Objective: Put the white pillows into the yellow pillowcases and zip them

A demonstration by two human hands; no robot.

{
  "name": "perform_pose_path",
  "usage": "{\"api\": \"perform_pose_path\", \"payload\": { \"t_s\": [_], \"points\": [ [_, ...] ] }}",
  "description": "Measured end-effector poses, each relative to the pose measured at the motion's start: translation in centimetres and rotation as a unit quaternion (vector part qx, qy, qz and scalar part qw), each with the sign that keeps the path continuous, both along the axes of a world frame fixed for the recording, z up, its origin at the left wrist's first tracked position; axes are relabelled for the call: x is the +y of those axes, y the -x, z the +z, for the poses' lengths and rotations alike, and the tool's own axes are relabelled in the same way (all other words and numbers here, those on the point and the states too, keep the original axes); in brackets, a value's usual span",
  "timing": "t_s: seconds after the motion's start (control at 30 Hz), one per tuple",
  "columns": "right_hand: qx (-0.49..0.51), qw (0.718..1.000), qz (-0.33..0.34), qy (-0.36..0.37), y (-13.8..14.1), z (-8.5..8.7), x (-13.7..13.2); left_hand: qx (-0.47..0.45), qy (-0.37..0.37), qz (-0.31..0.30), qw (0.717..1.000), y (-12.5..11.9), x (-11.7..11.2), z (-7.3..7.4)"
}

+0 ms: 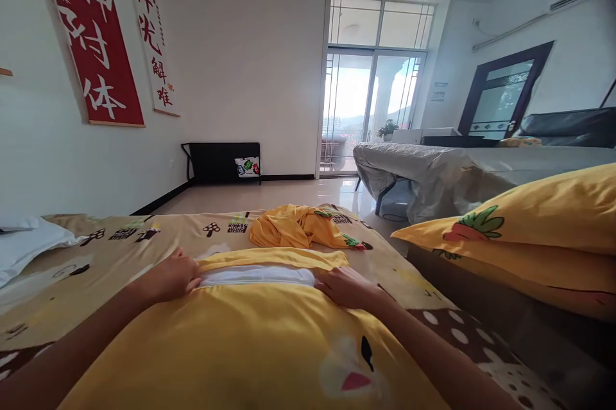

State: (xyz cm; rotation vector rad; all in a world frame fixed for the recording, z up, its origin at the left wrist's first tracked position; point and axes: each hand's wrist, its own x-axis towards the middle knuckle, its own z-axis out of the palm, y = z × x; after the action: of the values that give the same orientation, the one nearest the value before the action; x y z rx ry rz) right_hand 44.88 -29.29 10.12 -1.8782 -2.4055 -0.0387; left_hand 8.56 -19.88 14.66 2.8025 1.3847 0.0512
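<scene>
L hand (176, 275), R hand (344, 287) prob. curled on pillowcase (240, 346).

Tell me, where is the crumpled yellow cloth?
The cloth lies in the middle of the head view, on the bed, just beyond the pillow that the left hand and right hand touch.
</scene>
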Motion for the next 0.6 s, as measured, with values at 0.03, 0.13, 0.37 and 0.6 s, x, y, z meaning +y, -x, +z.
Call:
{"api": "perform_pose_path", "payload": {
  "t_s": [0.03, 0.13, 0.37, 0.6],
  "points": [
    [-0.016, 1.000, 0.017, -0.015, 0.4, 2.0, 0.3, -0.013, -0.016, -0.029, 0.999, -1.2, -0.4, 2.2],
    [-0.025, 0.996, 0.075, -0.047, 2.9, 5.2, 1.4, -0.080, 0.028, -0.114, 0.990, -5.4, -1.8, 5.4],
    [0.000, 0.995, 0.038, 0.090, 5.2, -2.4, 1.5, -0.069, 0.210, -0.097, 0.971, -8.3, -4.1, -5.8],
    [0.042, 0.993, -0.109, -0.020, 0.6, -5.1, -1.1, 0.072, 0.183, -0.093, 0.976, -9.4, -3.5, -0.2]
  ]
}}
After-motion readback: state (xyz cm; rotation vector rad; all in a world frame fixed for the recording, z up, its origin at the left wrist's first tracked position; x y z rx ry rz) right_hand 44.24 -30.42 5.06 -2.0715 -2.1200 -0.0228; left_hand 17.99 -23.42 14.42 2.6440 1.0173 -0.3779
